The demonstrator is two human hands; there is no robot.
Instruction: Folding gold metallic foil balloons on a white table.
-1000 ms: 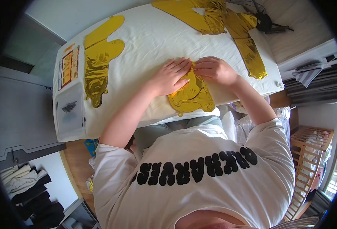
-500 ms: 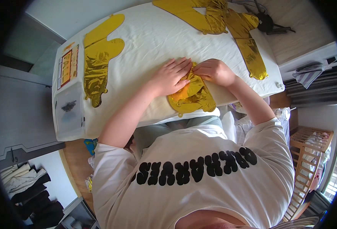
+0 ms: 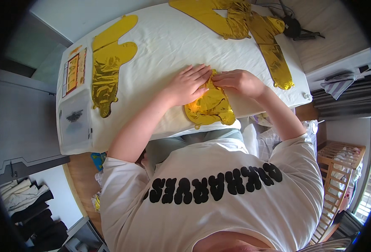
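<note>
Near the front edge of the bed-like white surface lies a crinkled gold foil balloon [image 3: 212, 110], flat and partly covered by my hands. My left hand [image 3: 190, 85] rests on its upper left side, fingers stretched out, palm down. Across its top end my right hand [image 3: 240, 82] lays its fingers, extended and close together, with the fingertips next to my left hand's. What sits under the right fingers is hidden. The balloon's wider lower end, with small tabs, points toward me.
Another flat gold foil balloon [image 3: 109, 63] lies at the left, beside a printed card [image 3: 73, 74] and a clear plastic bag [image 3: 75, 128]. More gold foil balloons [image 3: 231, 23] spread along the far right. A black device with antennas [image 3: 293, 27] stands in the far right corner.
My right hand's fingers have straightened from a curled pinch and now lie flatter over the foil's top. The left hand stays in place.
</note>
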